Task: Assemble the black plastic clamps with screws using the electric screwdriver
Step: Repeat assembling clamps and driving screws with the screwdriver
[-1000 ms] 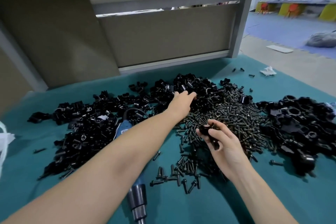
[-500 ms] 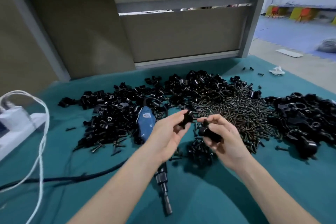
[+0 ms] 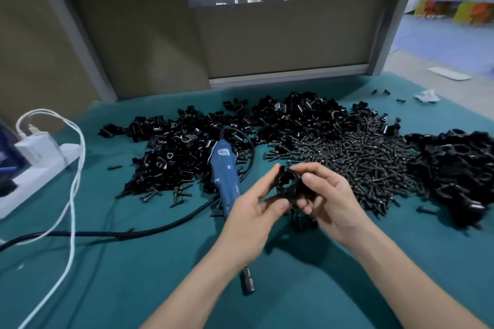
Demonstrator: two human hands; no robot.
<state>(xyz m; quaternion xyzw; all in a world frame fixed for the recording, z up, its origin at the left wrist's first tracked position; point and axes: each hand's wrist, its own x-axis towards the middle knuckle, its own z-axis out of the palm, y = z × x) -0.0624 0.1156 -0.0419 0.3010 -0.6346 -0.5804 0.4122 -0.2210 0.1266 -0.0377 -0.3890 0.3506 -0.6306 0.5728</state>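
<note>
Black plastic clamp halves [image 3: 287, 184] are held mated, pinched between left hand [image 3: 251, 218] and right hand [image 3: 331, 200], fingers curled round them, just right of the blue electric screwdriver [image 3: 224, 168] lying on the teal cloth [image 3: 107, 275]. Judgement: seat the halves flush with bores aligned before fetching a screw. No containers seen. The loose heap of dark metal screws [image 3: 361, 157] lies right of the screwdriver, and the heap of black clamp parts [image 3: 187, 152] behind it.

Blue plastic electric screwdriver [image 3: 226, 176] on teal cloth table cover [image 3: 107, 275]; black plastic clamp-part pile [image 3: 187, 152] behind, dark metal screw heap [image 3: 361, 157] right (white plastic power strip [image 3: 40, 176] far left).
</note>
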